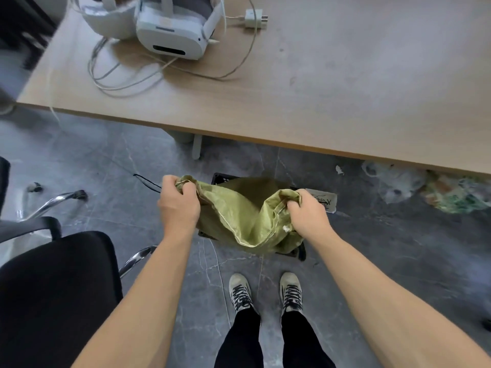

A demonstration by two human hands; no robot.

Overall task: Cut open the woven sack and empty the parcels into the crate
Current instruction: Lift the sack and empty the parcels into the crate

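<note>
A green woven sack (239, 216) hangs between my hands above a black crate (222, 177) on the floor. My left hand (178, 205) grips one bunched corner of the sack. My right hand (305, 213) grips the other corner. The sack sags in the middle and hides most of the crate; only its black edges show at the far left and near right. A cardboard parcel (322, 201) with black writing shows just beyond my right hand, at the crate's right side.
A wooden table (318, 83) stands just beyond the crate, with white headsets (170, 30), cables and a charger on it. A black office chair (53, 282) is at my left. Crumpled plastic bags (425, 189) lie under the table at the right. My shoes (265, 290) stand near the crate.
</note>
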